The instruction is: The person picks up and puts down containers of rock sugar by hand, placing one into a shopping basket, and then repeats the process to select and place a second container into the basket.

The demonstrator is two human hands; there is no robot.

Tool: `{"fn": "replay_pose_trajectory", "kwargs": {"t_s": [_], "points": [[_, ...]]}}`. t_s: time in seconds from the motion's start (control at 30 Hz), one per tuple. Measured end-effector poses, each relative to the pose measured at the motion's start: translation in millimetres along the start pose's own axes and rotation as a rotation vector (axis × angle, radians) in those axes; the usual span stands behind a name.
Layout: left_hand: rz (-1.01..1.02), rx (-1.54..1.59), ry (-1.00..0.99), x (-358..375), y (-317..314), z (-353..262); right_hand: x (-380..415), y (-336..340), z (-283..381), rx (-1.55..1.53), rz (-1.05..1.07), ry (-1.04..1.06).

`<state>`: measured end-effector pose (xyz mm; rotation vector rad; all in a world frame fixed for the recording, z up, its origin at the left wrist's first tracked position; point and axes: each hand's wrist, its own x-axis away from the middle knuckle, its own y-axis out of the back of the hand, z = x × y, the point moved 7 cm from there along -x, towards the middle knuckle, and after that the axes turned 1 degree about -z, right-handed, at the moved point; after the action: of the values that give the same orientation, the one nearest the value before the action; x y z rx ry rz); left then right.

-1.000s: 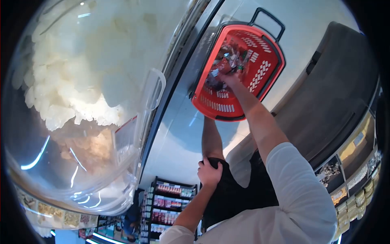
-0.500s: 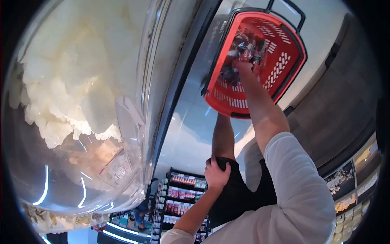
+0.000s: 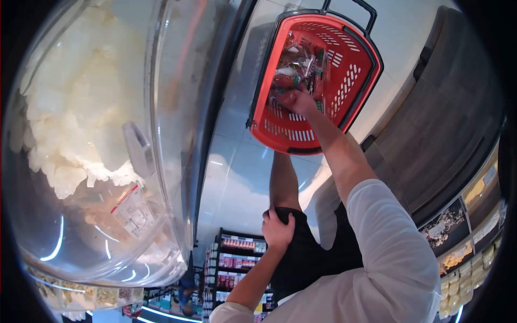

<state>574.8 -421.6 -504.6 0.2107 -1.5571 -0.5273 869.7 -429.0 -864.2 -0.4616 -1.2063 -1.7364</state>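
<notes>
A red basket (image 3: 344, 102) with a black rim and handle stands on the floor, with several clear plastic packages (image 3: 301, 59) inside, some with red and green on them. Reaching down into it, my right hand (image 3: 298, 102) has its fingers closed on a shiny plastic-wrapped package with reddish contents (image 3: 285, 81); the fingertips are partly hidden. My left hand (image 3: 278, 229) rests on my knee, thumb apart from the fingers, holding nothing.
A clear curved bin (image 3: 156, 177) with pale, chunky pieces (image 3: 81, 124) and a printed label (image 3: 133, 211) fills the left side. Shelves of packaged goods (image 3: 231, 264) and a person (image 3: 187, 293) show at the bottom. A dark wooden-looking panel (image 3: 431, 129) curves along the right.
The basket, bin and legs appear shifted left in view. My right hand has moved toward the basket's near side, and its fingers now show against the plastic package. My left hand stays on the knee.
</notes>
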Motion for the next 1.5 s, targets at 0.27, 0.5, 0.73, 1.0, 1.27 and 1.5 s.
{"fn": "replay_pose_trajectory", "kwargs": {"t_s": [0.27, 0.5, 0.73, 1.0, 1.27, 1.5], "points": [[-0.008, 0.006, -0.006, 0, -3, 4, -16, 15, 54, 0.419, -0.037, 0.184], [-0.014, 0.018, -0.018, -1, -4, 4, -79, 20, 71, 0.165, 0.207, 0.014], [0.003, -0.013, -0.009, -2, 1, -5, -62, 12, 61, 0.295, 0.344, 0.042], [-0.006, -0.023, -0.008, -5, 8, -10, -33, -25, 54, 0.521, 0.135, 0.121], [-0.027, -0.006, -0.040, -3, 5, -13, -54, 10, 52, 0.345, 0.247, -0.059], [-0.051, -0.028, -0.058, -2, 5, -21, -61, -12, 50, 0.626, 0.111, 0.279]]}}
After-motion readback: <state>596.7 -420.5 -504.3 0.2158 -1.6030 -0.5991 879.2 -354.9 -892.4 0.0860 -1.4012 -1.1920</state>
